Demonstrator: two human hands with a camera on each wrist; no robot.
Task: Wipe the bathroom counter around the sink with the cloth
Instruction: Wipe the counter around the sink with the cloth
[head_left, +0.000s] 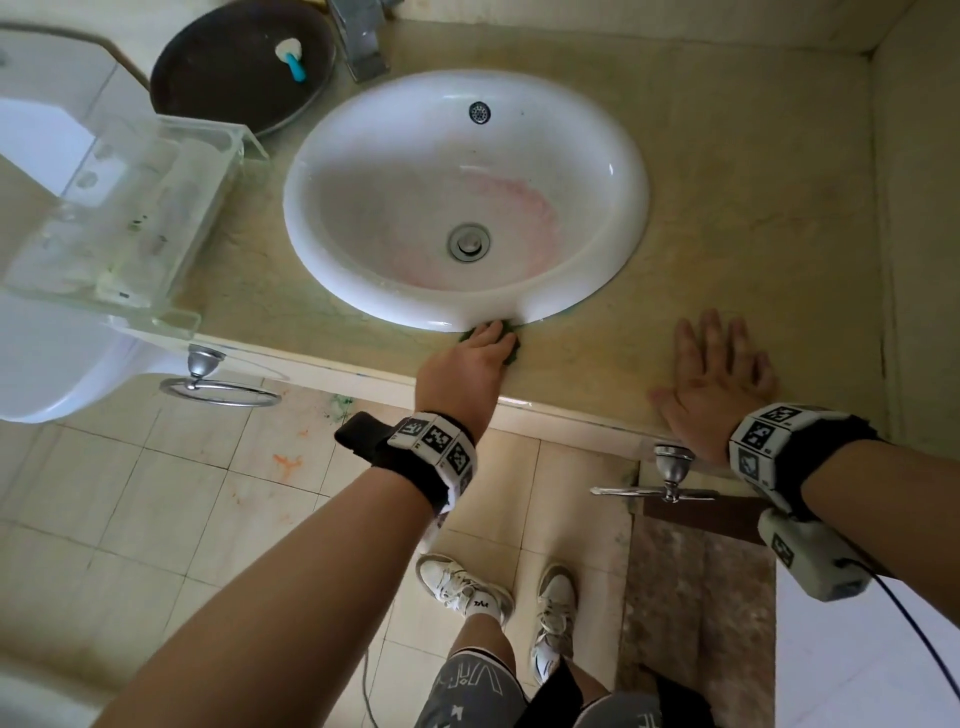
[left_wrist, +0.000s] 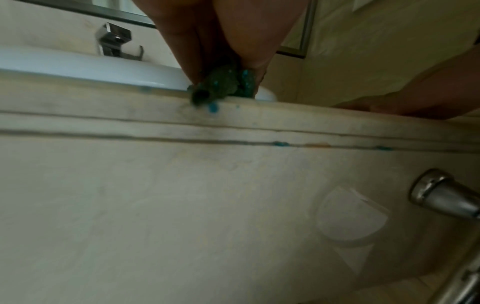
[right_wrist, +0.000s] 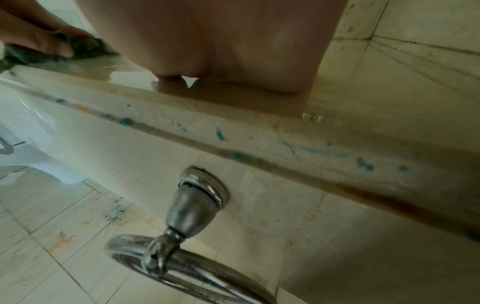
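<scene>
**Cloth at front rim of sink, left hand on it**

Cloth (head_left: 511, 347): dark green, bunched, lying on the desk (head_left: 727, 249) right against the front edge of the white sink (head_left: 322, 249). Mostly hidden under the fingers in the head view; the left wrist view shows it wadded, with blue flecks on it.

Left hand (head_left: 470, 366): fingers curled down over the cloth, gripping it and pressing it onto the desk where the sink rim meets the surface.

Right hand (head_left: 714, 382): flat on the desk to the right of the sink, fingers spread wide and straight, holding nothing. Well apart from the cloth.

Desk: beige stone, blue specks and smears along its front lip in both wrist views. Pinkish staining inside the sink bowl.

Other items: faucet (head_left: 361, 39) behind the sink; dark round pan (head_left: 208, 67) at back left; clear plastic tray (head_left: 124, 218) on the left; two metal towel rings (head_left: 221, 392) mounted below the desk front.
</scene>
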